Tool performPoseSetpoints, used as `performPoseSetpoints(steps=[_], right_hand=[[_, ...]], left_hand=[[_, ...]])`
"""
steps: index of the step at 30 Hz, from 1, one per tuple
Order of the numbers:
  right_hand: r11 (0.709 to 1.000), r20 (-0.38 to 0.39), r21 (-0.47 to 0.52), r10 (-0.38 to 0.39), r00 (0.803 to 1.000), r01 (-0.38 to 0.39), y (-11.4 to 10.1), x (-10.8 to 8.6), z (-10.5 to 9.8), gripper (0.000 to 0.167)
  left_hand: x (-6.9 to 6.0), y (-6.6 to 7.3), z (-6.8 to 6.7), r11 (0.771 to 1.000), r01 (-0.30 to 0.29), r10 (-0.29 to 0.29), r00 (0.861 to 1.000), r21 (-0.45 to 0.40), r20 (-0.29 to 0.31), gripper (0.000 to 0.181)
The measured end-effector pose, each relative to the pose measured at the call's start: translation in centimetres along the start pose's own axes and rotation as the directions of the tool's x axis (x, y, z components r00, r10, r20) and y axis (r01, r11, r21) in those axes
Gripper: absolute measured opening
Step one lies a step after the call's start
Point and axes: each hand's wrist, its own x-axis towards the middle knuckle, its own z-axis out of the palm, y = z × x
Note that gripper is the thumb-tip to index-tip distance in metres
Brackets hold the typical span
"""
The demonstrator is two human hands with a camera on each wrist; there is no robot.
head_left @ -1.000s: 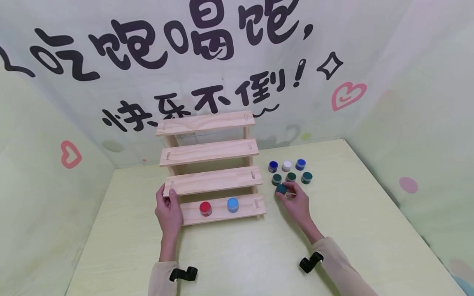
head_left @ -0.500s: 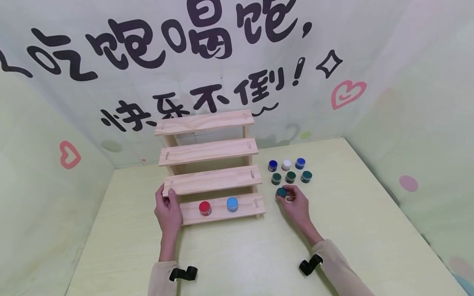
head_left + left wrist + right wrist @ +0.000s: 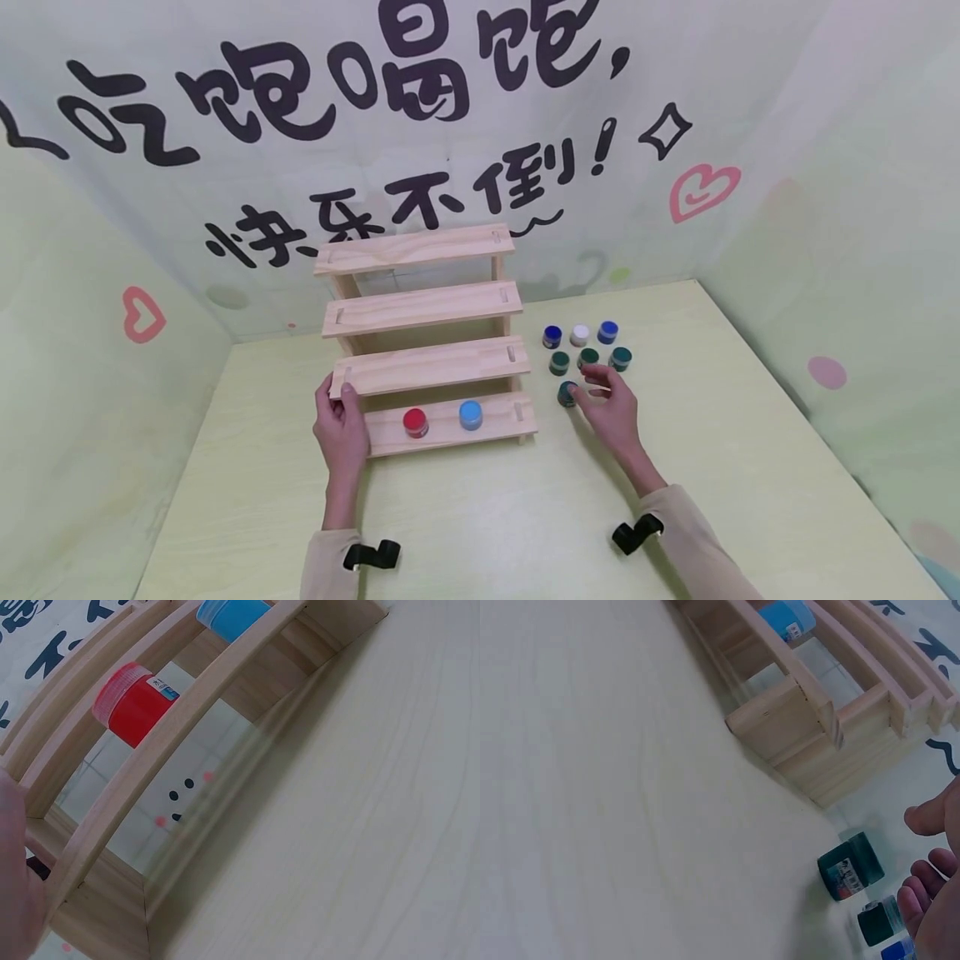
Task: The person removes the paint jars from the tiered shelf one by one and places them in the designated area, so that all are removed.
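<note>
A stepped wooden shelf rack (image 3: 431, 367) stands on the table. My left hand (image 3: 341, 425) grips its left end by the lower boards, thumb on top. On the bottom board sit a red paint jar (image 3: 416, 422) and a light blue paint jar (image 3: 471, 415), apart from each other. My right hand (image 3: 611, 412) hovers beside a dark teal paint jar (image 3: 567, 394) on the table. Its thumb and fingers are spread, and the right wrist view shows a gap between the hand and the teal jar (image 3: 850, 866). Most of the left hand is cut off in the left wrist view.
Behind the teal jar stand two rows of paint jars: a dark blue jar (image 3: 552, 337), a white jar (image 3: 580, 335), a blue jar (image 3: 608, 332), and several green ones (image 3: 559, 363). A printed cloth (image 3: 450, 158) hangs behind the table (image 3: 480, 517).
My right hand has let go of the teal jar, set down in front of the green row, and its fingers have spread and moved right. The left hand stays on the rack.
</note>
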Motion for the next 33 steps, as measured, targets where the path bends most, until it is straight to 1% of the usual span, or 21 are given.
performPoseSetpoints(steps=[4, 7, 9, 11, 15, 21, 24, 27, 33], right_hand=[[0.997, -0.015, 0.065, -0.038, 0.999, 0.039, -2.7, -0.7, -0.3, 0.037], [0.99, 0.005, 0.118, -0.079, 0.997, 0.078, -4.9, -1.4, -0.2, 0.035], [0.984, 0.02, 0.135, -0.116, 0.993, 0.112, -5.6, -1.7, 0.1, 0.034], [0.981, 0.03, 0.144, -0.138, 0.99, 0.132, -5.7, -1.8, 0.6, 0.034], [0.974, 0.05, 0.16, -0.169, 0.984, 0.159, -5.2, -2.0, 1.7, 0.033], [0.969, 0.115, 0.179, -0.19, 0.975, 0.168, -5.0, -3.1, 3.0, 0.03], [0.973, 0.166, 0.158, -0.194, 0.967, 0.168, -5.0, -3.8, 3.8, 0.03], [0.974, 0.212, 0.142, -0.204, 0.956, 0.176, -5.0, -4.3, 4.8, 0.029], [0.963, 0.263, 0.16, -0.252, 0.931, 0.216, -5.6, -5.1, 6.5, 0.03]], left_hand=[[0.1, 0.0, -0.1, 1.0, 0.003, -0.002, 1.0, -0.001, 0.003, 0.044], [0.2, 0.0, -0.1, 1.0, -0.003, 0.003, 1.0, -0.009, 0.001, 0.045], [0.2, 0.0, 0.0, 1.0, -0.003, 0.003, 1.0, -0.012, 0.001, 0.045], [0.2, 0.0, 0.0, 1.0, 0.002, -0.002, 1.0, -0.012, 0.003, 0.045], [0.1, 0.0, 0.0, 1.0, 0.01, -0.01, 1.0, -0.009, 0.002, 0.045], [0.2, 0.1, 0.0, 1.0, 0.002, -0.002, 1.0, -0.015, 0.001, 0.044], [0.2, 0.1, 0.1, 1.0, 0.0, 0.0, 1.0, -0.009, 0.004, 0.045], [0.1, 0.0, 0.1, 1.0, 0.01, -0.01, 1.0, 0.001, 0.007, 0.045], [0.1, 0.1, 0.0, 1.0, 0.009, -0.009, 1.0, 0.007, -0.002, 0.045]])
